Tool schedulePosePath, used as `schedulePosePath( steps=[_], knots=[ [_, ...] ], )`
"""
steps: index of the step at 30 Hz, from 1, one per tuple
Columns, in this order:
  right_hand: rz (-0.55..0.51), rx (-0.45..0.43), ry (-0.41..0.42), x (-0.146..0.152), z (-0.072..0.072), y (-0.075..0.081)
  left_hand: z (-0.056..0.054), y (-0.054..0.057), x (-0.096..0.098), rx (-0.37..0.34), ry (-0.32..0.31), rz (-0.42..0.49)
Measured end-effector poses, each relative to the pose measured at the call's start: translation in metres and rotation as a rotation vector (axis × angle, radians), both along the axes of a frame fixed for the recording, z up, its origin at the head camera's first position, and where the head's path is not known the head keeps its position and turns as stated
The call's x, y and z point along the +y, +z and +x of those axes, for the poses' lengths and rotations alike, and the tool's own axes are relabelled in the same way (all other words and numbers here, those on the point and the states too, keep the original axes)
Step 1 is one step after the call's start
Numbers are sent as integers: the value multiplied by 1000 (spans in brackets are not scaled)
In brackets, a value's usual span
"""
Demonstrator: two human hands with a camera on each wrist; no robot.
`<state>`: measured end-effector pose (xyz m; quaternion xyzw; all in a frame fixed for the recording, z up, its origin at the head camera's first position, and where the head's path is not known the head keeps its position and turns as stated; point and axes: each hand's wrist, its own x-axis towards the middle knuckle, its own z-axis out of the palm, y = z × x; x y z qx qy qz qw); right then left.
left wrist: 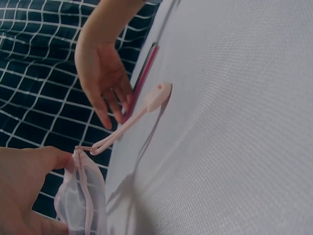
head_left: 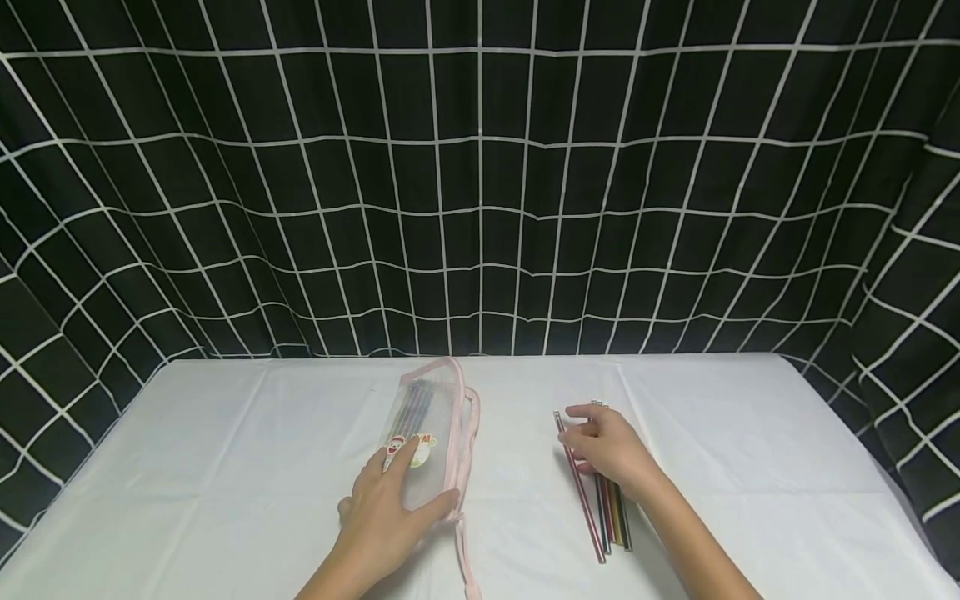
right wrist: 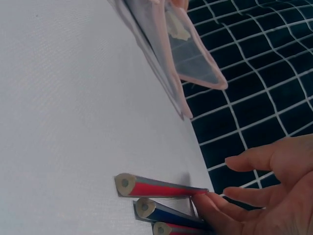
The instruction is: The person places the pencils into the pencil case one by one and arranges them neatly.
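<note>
Red pencil (head_left: 583, 500) lies beside right hand (head_left: 611, 450), apparently touching.

Curtain (head_left: 506, 171): black, white grid up top
Tablecloth (head_left: 247, 467): plain white
Pouch (head_left: 441, 425): we're seeing baby-pink trim, lower centre
Pencils (head_left: 612, 515): red, blue, yellow, lower right

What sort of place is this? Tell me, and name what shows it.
Probably an indoor tabletop workspace, perhaps set up for recording: a white-covered table, a black, white-gridded cloth hung behind it, and a mesh pouch and pencils being handled.
</note>
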<state>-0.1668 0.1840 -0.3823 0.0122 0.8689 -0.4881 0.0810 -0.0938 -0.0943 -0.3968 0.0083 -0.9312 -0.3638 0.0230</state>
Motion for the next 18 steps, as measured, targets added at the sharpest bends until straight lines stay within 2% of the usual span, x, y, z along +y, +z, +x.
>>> schedulePosePath(
  steps=[7,18],
  knots=[
    [2,-10,2,0,1,-3,0,0,0,-5,6,-3],
    [87,30,-3,-4,2,-8,1,0,0,-9,6,-2]
  ],
)
